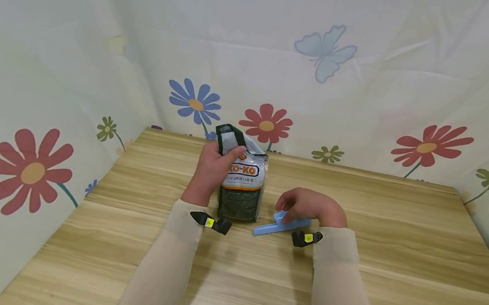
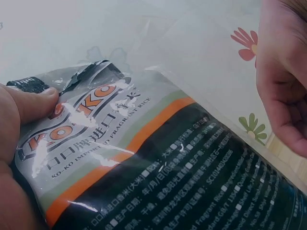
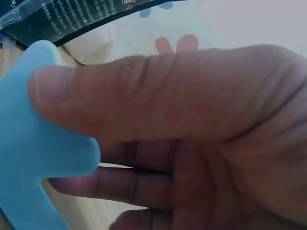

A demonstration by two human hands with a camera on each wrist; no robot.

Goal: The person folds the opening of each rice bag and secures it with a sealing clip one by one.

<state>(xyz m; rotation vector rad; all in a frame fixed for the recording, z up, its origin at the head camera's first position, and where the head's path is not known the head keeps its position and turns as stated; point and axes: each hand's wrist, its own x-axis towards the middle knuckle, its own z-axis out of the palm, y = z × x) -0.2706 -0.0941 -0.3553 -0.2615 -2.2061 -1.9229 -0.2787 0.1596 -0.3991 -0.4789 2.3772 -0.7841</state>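
My left hand (image 1: 212,170) grips a KO-KO rice bag (image 1: 239,203) by its upper left side, the thumb lying across the front. The bag stands upright, silver above and dark green below, with an orange band between. Its top is folded over and creased, as the left wrist view shows around the thumb (image 2: 36,103). To the right of the bag, my right hand (image 1: 314,207) pinches a light blue bag clip (image 1: 268,229) by its raised tab, low over the table. In the right wrist view the thumb (image 3: 96,96) presses on the clip's tab (image 3: 67,153).
The wood-grain table (image 1: 398,230) runs back to a pale curtain (image 1: 247,47) printed with flowers and a butterfly. Another stretch of curtain (image 1: 44,84) borders the table on the left. A black wrist camera (image 1: 214,223) sits at the left cuff.
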